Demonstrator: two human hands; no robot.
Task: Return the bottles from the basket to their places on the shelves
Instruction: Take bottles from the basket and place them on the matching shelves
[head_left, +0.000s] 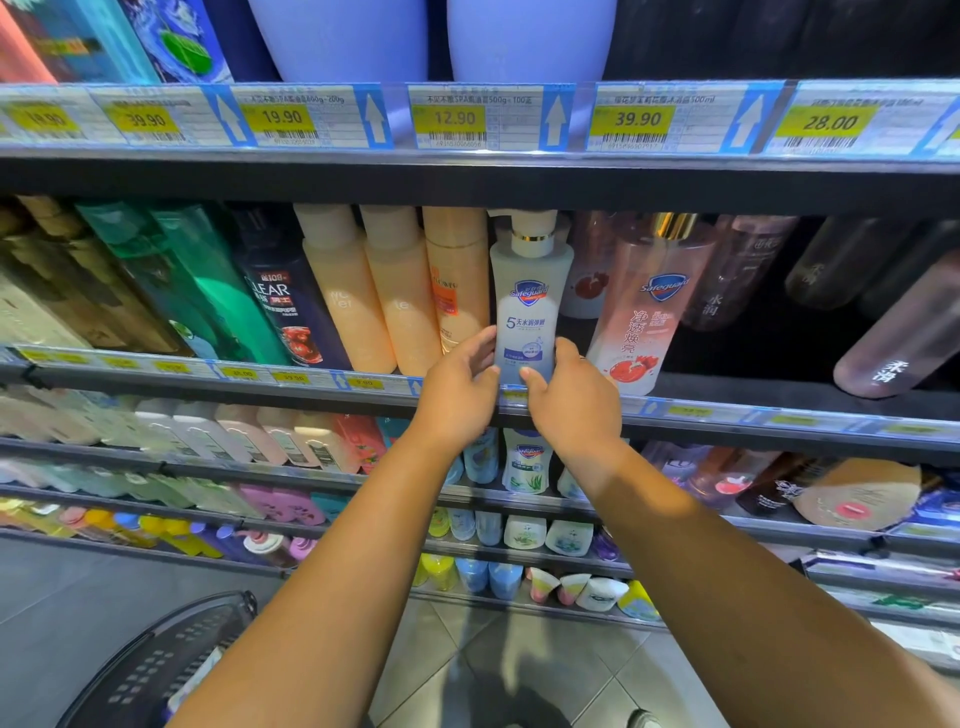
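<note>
Bottle (527, 304) seated at shelf (727, 414) front, base pinched by left hand (457, 395) and right hand (574, 408); next: nudge back, square up, release.

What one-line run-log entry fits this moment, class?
blue bottle: upright at shelf edge, between orange bottle and pink bottle | left hand: grips it | right hand: grips it
</note>
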